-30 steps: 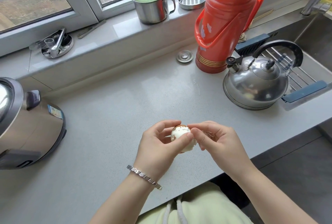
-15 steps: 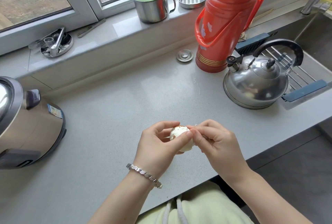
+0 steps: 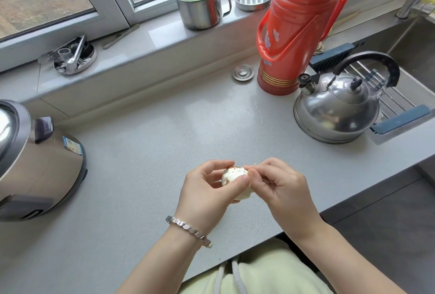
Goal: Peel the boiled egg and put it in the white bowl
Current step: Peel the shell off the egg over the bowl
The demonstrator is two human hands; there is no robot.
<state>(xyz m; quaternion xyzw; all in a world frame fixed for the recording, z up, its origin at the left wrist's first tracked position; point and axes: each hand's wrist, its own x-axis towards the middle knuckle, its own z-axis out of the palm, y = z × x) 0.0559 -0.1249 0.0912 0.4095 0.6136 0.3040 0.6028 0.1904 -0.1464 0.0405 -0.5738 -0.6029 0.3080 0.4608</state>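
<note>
right hand (image 3: 280,187) fingertips (image 3: 252,173) pinched on shell (image 3: 234,170) atop the egg (image 3: 235,179), left hand (image 3: 204,190) fingers curled round it over the counter (image 3: 141,152) — best to lift flakes shallowly, turning the egg — white bowl not in view.

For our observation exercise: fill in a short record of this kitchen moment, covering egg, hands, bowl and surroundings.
Egg: mostly white, brown shell bits on top, over the counter
Left hand: grips the egg
Right hand: pinches shell at its top
White bowl: not in view
Nearby: kettle, red flask, rice cooker
</note>
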